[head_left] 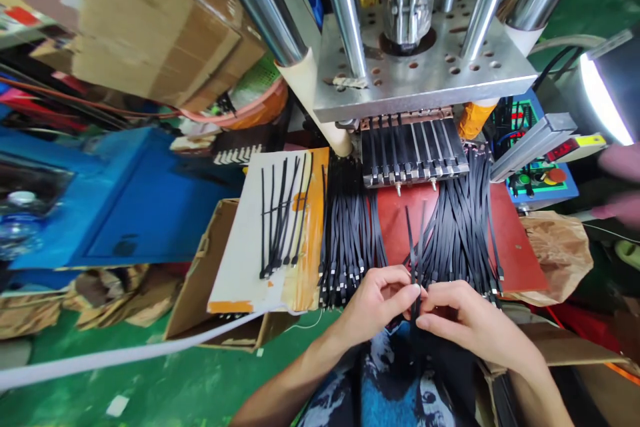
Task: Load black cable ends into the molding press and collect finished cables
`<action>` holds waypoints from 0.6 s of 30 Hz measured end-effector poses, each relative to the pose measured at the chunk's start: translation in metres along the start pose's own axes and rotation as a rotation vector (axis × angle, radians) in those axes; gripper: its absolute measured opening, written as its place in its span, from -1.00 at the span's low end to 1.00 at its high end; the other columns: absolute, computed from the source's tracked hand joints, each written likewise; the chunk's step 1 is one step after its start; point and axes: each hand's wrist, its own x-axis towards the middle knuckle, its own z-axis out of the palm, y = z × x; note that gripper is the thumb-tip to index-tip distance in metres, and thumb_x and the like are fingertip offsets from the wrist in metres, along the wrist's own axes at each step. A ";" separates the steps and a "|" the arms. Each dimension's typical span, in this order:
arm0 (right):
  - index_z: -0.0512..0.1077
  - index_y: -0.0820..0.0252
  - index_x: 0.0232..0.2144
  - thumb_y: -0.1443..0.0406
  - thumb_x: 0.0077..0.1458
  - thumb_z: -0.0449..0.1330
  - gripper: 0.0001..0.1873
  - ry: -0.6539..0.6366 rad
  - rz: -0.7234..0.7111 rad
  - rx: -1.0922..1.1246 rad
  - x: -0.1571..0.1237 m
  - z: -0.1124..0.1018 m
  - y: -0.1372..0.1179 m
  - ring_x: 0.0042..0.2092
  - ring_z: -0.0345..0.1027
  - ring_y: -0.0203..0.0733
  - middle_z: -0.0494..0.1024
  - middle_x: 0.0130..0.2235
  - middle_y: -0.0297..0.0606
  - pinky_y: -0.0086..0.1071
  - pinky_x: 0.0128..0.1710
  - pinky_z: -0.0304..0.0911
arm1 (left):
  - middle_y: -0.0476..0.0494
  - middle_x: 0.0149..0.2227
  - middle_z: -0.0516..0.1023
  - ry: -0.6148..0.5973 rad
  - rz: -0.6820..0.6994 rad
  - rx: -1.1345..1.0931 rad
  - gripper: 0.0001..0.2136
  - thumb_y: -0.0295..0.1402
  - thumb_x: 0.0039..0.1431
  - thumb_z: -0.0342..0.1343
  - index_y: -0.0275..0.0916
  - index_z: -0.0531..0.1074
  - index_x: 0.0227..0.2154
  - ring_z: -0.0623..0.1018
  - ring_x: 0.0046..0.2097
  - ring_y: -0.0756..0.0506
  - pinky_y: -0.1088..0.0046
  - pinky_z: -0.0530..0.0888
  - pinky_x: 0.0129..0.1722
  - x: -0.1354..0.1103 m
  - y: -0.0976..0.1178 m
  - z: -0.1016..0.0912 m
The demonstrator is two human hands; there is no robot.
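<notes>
My left hand (377, 297) and my right hand (463, 317) meet in front of me, each pinching the lower end of a few black cable ties (414, 250) that stand upright between them. The hands are closed on these ties just above my lap. Behind them a red plate (515, 247) carries two big heaps of black ties, one left (345, 233) and one right (463, 220). At the back of the plate sits the press fixture (413, 150) with ties loaded in its slots, under a steel platen (420, 73).
A white and orange board (240, 260) with several ties lies on an open cardboard box at left. A blue cabinet (125, 207) stands further left. A control panel (537, 177), a lamp (605, 97) and another person's blurred fingers (623, 180) are at right. The floor is green.
</notes>
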 end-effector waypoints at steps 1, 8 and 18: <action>0.59 0.14 -0.25 0.09 0.34 0.25 -0.73 0.008 0.012 0.051 0.002 -0.004 0.001 -0.31 0.36 -0.26 0.56 -0.30 -0.36 -0.43 -0.30 0.23 | -0.05 -0.39 0.44 -0.014 0.037 0.108 -0.64 -0.09 0.31 0.25 -0.28 0.53 -0.48 0.47 -0.41 0.00 0.48 0.40 -0.39 -0.002 0.001 0.000; 0.39 0.17 -0.44 -0.04 0.35 0.21 -0.54 0.567 -0.038 0.269 0.038 0.005 0.007 -0.47 0.12 -0.33 0.26 -0.50 -0.46 -0.44 -0.46 0.12 | -0.07 -0.35 0.55 -0.138 0.092 0.583 -0.76 -0.36 0.37 0.17 -0.25 0.56 -0.45 0.53 -0.30 -0.06 0.40 0.41 -0.20 -0.006 0.007 -0.005; 0.56 0.15 -0.29 0.15 0.46 0.09 -0.65 0.487 -0.213 0.028 0.033 0.025 0.003 -0.24 0.38 -0.19 0.47 -0.31 -0.27 -0.36 -0.15 0.32 | -0.18 -0.14 0.70 0.039 0.348 0.371 -0.77 -0.25 0.41 0.17 -0.27 0.68 -0.18 0.65 -0.15 -0.13 0.39 0.53 -0.14 0.037 0.081 -0.020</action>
